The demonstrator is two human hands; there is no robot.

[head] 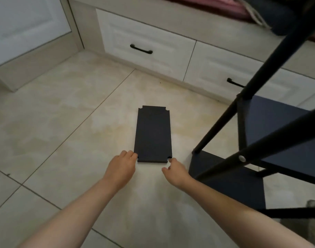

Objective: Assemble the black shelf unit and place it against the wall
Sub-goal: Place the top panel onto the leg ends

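Note:
A black shelf board [153,134] with notched corners lies flat on the tiled floor in the middle of the view. My left hand [121,168] reaches its near left corner, fingertips touching the edge. My right hand [174,171] sits at the near right corner, fingers loosely bent, one fingertip at the notch. Neither hand has a clear grip on the board. To the right stands the partly built black shelf unit [271,133], with slanting black poles and dark shelves fitted in it.
White drawers with black handles [141,49] run along the back under a bench. A white cabinet [28,29] stands at the back left. A grey object [314,204] peeks in at the right edge near the frame's base.

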